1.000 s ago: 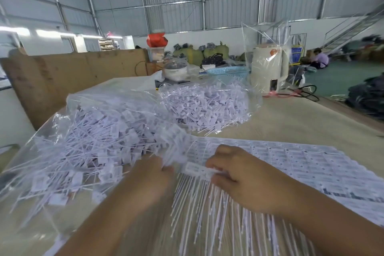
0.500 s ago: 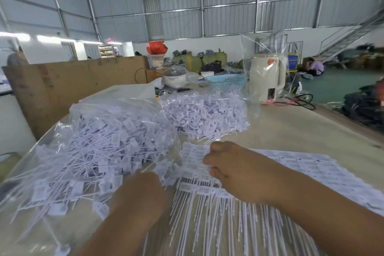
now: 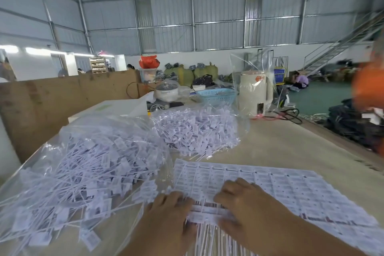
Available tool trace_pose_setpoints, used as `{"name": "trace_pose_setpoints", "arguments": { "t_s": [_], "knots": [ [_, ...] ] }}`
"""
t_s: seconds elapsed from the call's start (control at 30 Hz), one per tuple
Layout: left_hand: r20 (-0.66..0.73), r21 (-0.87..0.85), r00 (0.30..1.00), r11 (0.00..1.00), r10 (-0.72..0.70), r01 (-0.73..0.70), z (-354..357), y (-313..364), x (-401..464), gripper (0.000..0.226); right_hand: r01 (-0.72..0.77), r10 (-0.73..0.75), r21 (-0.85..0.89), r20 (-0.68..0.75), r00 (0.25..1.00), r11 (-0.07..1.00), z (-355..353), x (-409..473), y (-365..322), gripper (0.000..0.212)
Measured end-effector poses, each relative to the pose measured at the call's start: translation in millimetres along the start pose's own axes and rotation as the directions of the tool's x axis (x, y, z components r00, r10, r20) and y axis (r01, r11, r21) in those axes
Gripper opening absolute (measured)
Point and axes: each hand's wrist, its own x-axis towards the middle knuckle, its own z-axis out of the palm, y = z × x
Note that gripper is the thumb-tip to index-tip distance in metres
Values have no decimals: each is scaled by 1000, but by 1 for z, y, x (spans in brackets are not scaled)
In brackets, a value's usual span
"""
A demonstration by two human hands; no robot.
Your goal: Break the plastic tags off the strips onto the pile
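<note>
Both hands (image 3: pixel 204 212) now together over strips (image 3: pixel 280 189), beside pile (image 3: pixel 83 170).

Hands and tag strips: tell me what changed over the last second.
The left hand came back from the loose pile to the strips. Both hands now grip one row of tags, left beside the right hand. A second ago the right hand alone held a tag. The camera tilted up. Both bagged piles and the kettle stayed put.
</note>
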Motion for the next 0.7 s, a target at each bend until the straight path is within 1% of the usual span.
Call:
{"name": "trace_pose_setpoints", "arguments": {
  "t_s": [0.07, 0.13, 0.23, 0.27, 0.33, 0.4, 0.47, 0.53, 0.7],
  "knots": [
    [11, -8, 1000, 1000, -3, 3, 0, 1, 1, 54, -23, 24, -27, 34, 999, 999, 5, -7, 3, 38],
    [11, -16, 1000, 1000, -9, 9, -1, 3, 0, 53, -17, 17, -30, 21, 1000, 999, 10, -10, 5, 33],
    [-33, -54, 999, 999, 6, -8, -3, 5, -2, 51, 18, -17, -47, 21, 1000, 999, 13, -10, 9, 31],
    [-39, -62, 999, 998, 25, -27, -3, 6, -2, 52, 30, -29, -38, 19, 999, 999, 14, -9, 10, 31],
    [-26, -29, 993, 993, 111, -112, -2, 8, -1, 57, 55, -55, -11, 4, 998, 998, 14, -8, 11, 30],
    [-2, -2, 984, 984, 179, -179, 0, 11, 0, 61, 75, -75, 11, 5, 997, 997, 13, -9, 12, 33],
    [-15, -27, 985, 985, 170, -170, 2, 11, 1, 57, 95, -95, 8, 18, 995, 995, 12, -11, 13, 37],
    [-61, -68, 985, 983, 164, -168, 1, 10, 0, 50, 123, -123, 11, 8, 992, 992, 11, -12, 14, 39],
    [-154, -173, 978, 971, 138, -165, 2, 8, 0, 38, 174, -174, -18, -20, 985, 985, 15, -13, 16, 35]
  ]
}}
